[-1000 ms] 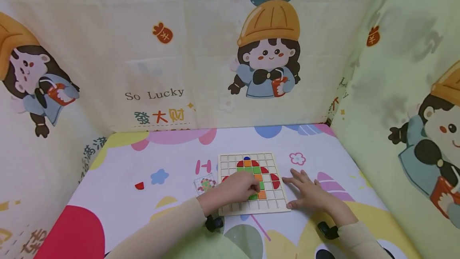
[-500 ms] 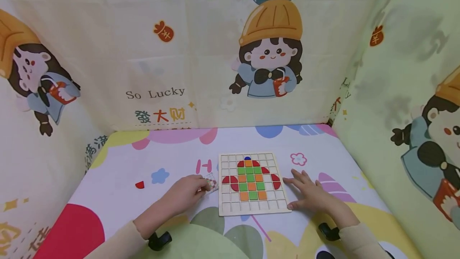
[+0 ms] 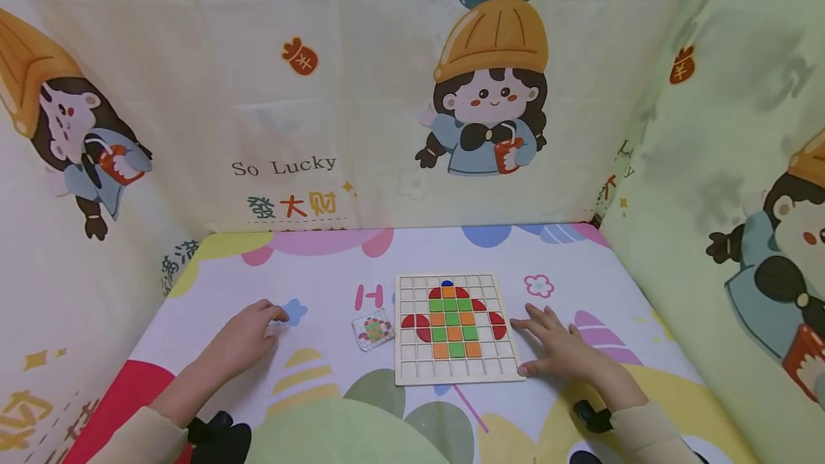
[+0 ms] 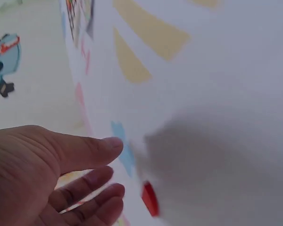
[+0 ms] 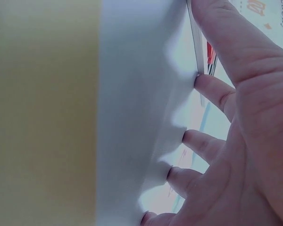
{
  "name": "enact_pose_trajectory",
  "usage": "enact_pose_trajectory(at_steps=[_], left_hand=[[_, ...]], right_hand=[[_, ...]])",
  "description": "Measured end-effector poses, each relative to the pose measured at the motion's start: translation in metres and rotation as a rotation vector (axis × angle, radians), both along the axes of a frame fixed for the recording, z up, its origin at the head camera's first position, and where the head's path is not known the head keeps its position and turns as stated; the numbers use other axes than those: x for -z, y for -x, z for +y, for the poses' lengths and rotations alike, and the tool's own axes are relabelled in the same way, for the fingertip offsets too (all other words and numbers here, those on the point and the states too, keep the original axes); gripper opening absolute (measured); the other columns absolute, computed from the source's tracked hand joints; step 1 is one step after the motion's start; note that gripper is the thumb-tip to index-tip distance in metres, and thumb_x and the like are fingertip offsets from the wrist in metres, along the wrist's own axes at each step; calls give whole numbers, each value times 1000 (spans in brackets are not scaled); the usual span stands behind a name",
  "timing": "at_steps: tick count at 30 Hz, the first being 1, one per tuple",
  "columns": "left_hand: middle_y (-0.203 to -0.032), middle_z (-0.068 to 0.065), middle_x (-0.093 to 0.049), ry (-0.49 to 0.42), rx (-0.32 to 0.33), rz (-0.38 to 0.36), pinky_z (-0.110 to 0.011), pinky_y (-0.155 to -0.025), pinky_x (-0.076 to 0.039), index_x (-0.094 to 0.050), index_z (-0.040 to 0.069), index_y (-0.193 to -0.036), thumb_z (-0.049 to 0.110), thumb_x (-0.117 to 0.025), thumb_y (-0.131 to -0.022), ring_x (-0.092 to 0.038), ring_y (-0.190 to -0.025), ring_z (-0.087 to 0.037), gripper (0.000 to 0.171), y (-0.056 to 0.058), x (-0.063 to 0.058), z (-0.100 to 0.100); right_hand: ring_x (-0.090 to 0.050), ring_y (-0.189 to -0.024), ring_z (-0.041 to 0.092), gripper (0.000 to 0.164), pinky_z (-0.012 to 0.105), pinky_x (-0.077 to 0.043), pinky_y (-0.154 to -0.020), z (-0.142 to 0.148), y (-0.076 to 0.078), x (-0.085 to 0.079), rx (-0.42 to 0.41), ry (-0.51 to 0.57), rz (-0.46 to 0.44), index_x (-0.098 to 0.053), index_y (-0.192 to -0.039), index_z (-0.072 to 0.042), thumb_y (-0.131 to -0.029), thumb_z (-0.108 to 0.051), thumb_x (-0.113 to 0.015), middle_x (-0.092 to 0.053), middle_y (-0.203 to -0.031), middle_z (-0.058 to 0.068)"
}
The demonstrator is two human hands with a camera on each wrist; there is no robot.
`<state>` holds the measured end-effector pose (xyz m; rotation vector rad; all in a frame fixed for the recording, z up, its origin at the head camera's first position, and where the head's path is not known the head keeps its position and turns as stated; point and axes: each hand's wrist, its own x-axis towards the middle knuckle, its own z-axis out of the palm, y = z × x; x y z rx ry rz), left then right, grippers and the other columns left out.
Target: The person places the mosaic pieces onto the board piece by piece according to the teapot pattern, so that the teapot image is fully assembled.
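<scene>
My left hand hovers low over the left part of the table, thumb and fingers apart and nothing between them. Just past its fingertips in the left wrist view lies a small red piece; the hand hides it in the head view. My right hand rests spread on the table, thumb and fingertips right at the right edge of a square wooden grid board. Green, orange and red pieces, with a blue one on top, form a teapot-like picture in its cells. In the right wrist view, the fingers are spread apart.
A small picture card with a similar coloured pattern lies left of the board. The table has a printed cover, and printed cloth walls stand behind it and on both sides.
My left hand has gone from over the board to the picture card, then further left to the red piece. The right hand has stayed at the board's edge.
</scene>
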<state>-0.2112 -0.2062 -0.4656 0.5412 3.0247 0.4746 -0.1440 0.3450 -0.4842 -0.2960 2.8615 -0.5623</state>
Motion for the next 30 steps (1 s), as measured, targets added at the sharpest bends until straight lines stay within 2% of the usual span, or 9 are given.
enact_pose_trajectory(at_steps=[4,8,12,17,25,30], left_hand=[[-104,-11,-64,14,-78,-38,-51,-87,-58,-71,2,-113,11,-80,-84,-60,-92,-26,31,4,11,-23],[-102,-13,-62,-29,-123,-39,-49,-82,-60,-71,1,-109,14,-84,-82,-59,-89,-26,32,6,18,-33],[-100,-16,-62,-44,-163,-45,-48,-81,-60,-69,-3,-109,10,-83,-83,-59,-87,-27,32,9,18,-36],[-91,-15,-63,-26,-221,-96,-46,-78,-59,-67,-7,-107,6,-80,-85,-57,-83,-27,28,15,15,-36],[-91,-10,-62,14,-195,-92,-46,-77,-59,-63,1,-106,9,-82,-82,-56,-82,-25,32,15,15,-31],[-86,-3,-64,-48,-127,-99,-39,-72,-55,-65,9,-99,7,-80,-86,-55,-80,-21,20,15,14,-24]], right_hand=[[-15,-150,60,89,88,-15,-103,1,0,1,11,4,-10,-55,-149,-22,-72,-53,-88,-28,-166,24],[-14,-151,59,90,88,-14,-104,1,0,3,16,13,-16,-54,-149,-21,-72,-55,-87,-27,-167,24],[-14,-151,59,90,88,-14,-105,2,0,4,15,12,-15,-54,-149,-22,-73,-55,-87,-27,-167,23],[-14,-151,59,91,87,-13,-105,2,0,6,18,15,-25,-53,-150,-22,-72,-57,-86,-27,-167,23],[-13,-152,59,91,87,-12,-106,3,0,5,10,22,-19,-53,-150,-21,-73,-57,-86,-27,-167,24],[-12,-152,58,91,87,-11,-107,3,0,5,14,25,-26,-53,-150,-22,-73,-58,-86,-26,-167,23]])
